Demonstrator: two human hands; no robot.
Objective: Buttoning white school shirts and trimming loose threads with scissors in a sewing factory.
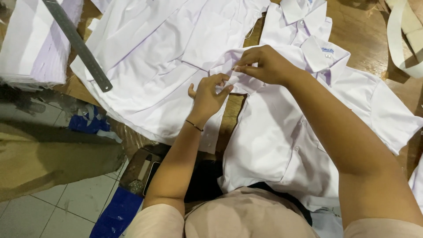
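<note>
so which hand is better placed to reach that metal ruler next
Left, likely. The left hand pinches the white shirt on the side nearer the metal ruler; the right hand sits farther away, also pinching fabric.

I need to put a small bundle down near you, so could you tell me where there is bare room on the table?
Bare wood shows at the top right, between the collared shirt and the white strip, and in a narrow gap below the left hand. Elsewhere is crowded: spread shirts, the metal ruler and a fabric stack. Both hands, right hand included, pinch a shirt.
</note>
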